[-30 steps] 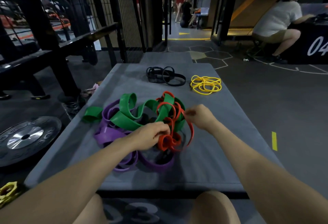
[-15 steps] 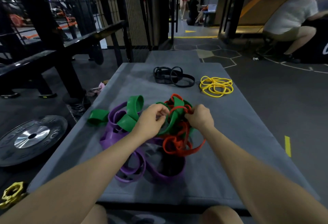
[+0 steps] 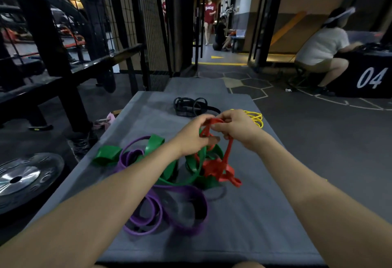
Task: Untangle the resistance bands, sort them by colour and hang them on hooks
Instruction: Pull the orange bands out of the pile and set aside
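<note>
A tangle of green bands [image 3: 152,146], purple bands [image 3: 182,195] and red bands [image 3: 220,170] lies on the grey mat [image 3: 254,225]. My left hand [image 3: 191,138] and my right hand [image 3: 235,127] both grip a red band raised above the pile, and its lower loops still hang down into the tangle. Black bands [image 3: 191,105] lie in their own heap at the far end of the mat. Yellow bands [image 3: 255,118] sit to their right, partly hidden behind my right hand.
A steel weight plate [image 3: 23,179] lies on the floor at left beside a black metal rack [image 3: 63,72]. A person crouches at the right by a black box marked 04 [image 3: 369,78]. Another person stands in the corridor ahead.
Both hands have risen from the pile and pulled a red band up with them. The view has tilted upward, so the pile sits lower in the frame.
</note>
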Tool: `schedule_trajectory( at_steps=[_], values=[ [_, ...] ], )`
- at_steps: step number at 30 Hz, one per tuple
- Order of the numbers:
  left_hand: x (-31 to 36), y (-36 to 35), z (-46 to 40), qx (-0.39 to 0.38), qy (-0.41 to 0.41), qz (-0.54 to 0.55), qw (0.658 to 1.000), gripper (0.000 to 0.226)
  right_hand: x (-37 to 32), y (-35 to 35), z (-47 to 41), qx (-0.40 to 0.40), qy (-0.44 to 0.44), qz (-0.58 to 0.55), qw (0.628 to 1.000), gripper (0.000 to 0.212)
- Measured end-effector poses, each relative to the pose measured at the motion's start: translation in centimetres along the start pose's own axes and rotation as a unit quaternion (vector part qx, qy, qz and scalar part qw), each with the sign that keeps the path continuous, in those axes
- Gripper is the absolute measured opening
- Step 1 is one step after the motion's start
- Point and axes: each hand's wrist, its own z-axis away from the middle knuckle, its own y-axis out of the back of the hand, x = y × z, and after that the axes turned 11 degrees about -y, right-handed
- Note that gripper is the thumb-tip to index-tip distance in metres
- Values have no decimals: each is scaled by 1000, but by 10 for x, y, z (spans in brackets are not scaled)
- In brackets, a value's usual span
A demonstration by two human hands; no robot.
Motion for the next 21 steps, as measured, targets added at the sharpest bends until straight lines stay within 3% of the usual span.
schedule_trajectory(
  at_steps=[3,6,8,10,13,15,17,19,21],
  values=[
    [6,8,-2,-5,23,12,1000,21,5,7,7,-5,17,0,1000,10],
    [13,17,0,-4,33,47,998,15,19,10,9,17,27,130,991,17],
    [18,23,1,45,28,64,997,3,30,9,8,7,10,219,976,9],
    [19,28,1,94,34,94,991,10,38,8,9,-27,-30,295,955,12],
    [15,30,7,80,39,86,992,9,41,9,12,-35,-57,339,939,22],
    [11,27,11,45,30,36,998,4,36,11,12,37,-37,267,962,16],
    [7,23,13,14,26,-1,1000,9,27,15,14,87,-36,51,994,19],
    [8,20,13,2,30,4,1000,10,13,23,17,96,-20,-134,986,20],
    [12,17,11,0,22,17,1000,6,1,30,21,103,1,-200,974,20]
  ],
)
